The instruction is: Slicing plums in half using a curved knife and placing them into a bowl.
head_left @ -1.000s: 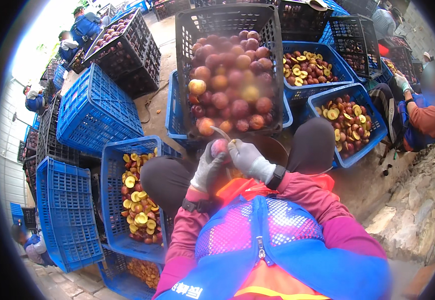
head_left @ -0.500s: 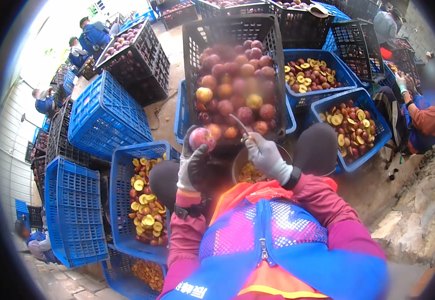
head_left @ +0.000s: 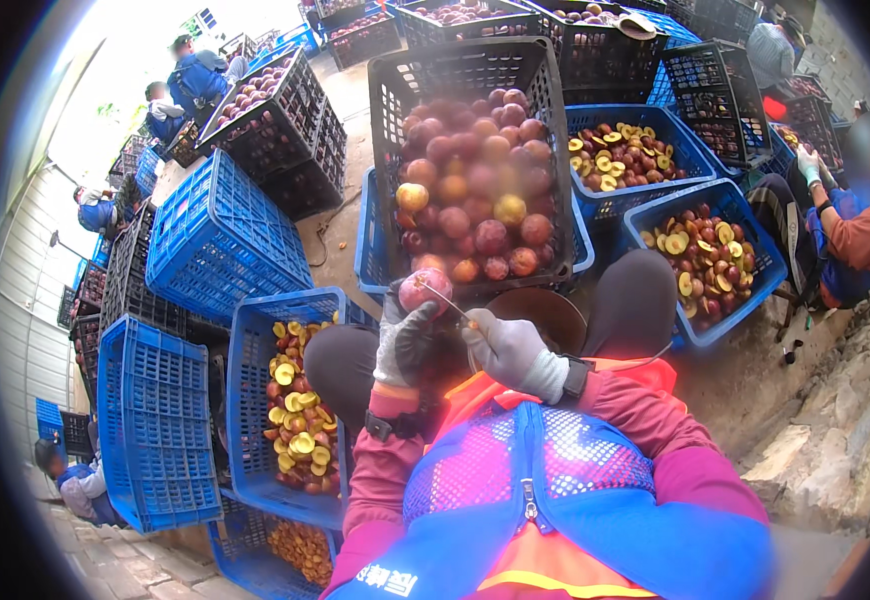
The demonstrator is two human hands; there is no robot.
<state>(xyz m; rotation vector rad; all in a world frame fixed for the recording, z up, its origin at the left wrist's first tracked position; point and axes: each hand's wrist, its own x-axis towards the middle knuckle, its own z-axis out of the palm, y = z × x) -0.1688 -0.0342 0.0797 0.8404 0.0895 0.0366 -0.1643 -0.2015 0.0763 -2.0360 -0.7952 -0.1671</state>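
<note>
A reddish plum (head_left: 424,291) sits in the fingers of my left hand (head_left: 404,343), which wears a grey-and-white glove. My right hand (head_left: 518,352), gloved the same way, grips a small knife (head_left: 449,302) by its handle. The thin blade reaches to the plum's right side and appears to touch it. Just beyond my hands stands a black crate (head_left: 387,130) of whole plums, tilted toward me, over a blue crate (head_left: 367,240). Below my right hand is a round bowl (head_left: 567,318), partly covered by my hand.
A blue crate (head_left: 245,400) of halved plums stands left of my knee. Two more, one nearer (head_left: 770,275) and one farther (head_left: 693,150), are at the right. An upturned blue crate (head_left: 225,225) lies far left. A co-worker (head_left: 855,230) sits at the right.
My right hand has come down and left, bringing the knife blade to the plum. My left hand has moved slightly right and down with the plum. The view has shifted a little.
</note>
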